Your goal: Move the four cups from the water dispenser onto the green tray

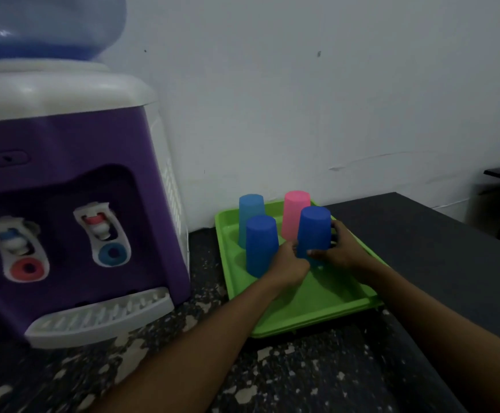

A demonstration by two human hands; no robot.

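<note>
Bench (pixel 287 374) of dark speckled stone carries the purple-and-white water dispenser (pixel 72 204) and, just beside it, the flat green plastic tray (pixel 326 299). On the tray stand four upside-down plastic cups — light blue (pixel 251 208), pink (pixel 295 213), dark blue (pixel 261 245), and a second dark blue cup (pixel 314 231). Left hand (pixel 290 262) and right hand (pixel 342 248) close their grip around this last cup, low on its wall. It looks light, thin, a little slippery — a gentle hold near the wide rim seems best.

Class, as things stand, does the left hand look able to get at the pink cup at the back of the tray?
Probably not directly: the left hand is on the near dark blue cup, which stands before the pink cup.
</note>
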